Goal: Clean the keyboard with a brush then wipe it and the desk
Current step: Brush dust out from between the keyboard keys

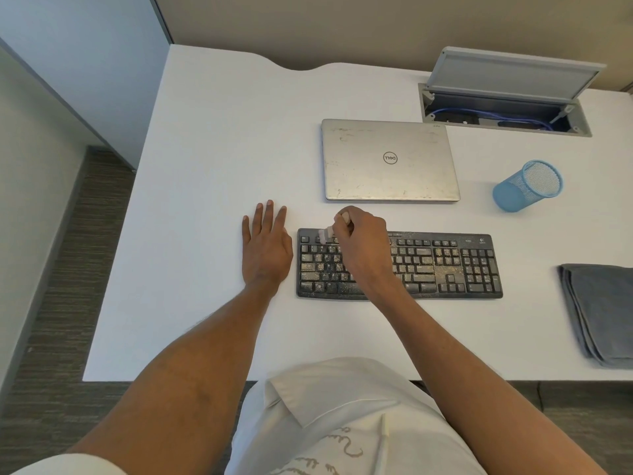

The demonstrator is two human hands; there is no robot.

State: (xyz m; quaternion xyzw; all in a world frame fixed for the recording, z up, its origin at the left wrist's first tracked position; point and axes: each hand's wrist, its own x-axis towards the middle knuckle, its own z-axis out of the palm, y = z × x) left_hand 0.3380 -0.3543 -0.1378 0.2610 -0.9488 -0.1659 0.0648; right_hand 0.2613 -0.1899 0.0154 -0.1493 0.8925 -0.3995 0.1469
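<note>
The right hand pinches a small brush, seemingly light and stiff, by its back end over the keyboard's top-left keys. The left hand lies spread flat just left of the keyboard; a soft cloth sits well right.

White desk, wavy dip in back edge. Tan wall behind desk. Pale blue-grey panel stands at left, next to desk side. Floor dark carpet with thin stripes, seen at left and below front edge. Grey box sunk in desk top, back right; lid tipped up, blue wires inside. Light soft, shadows faint.
</note>
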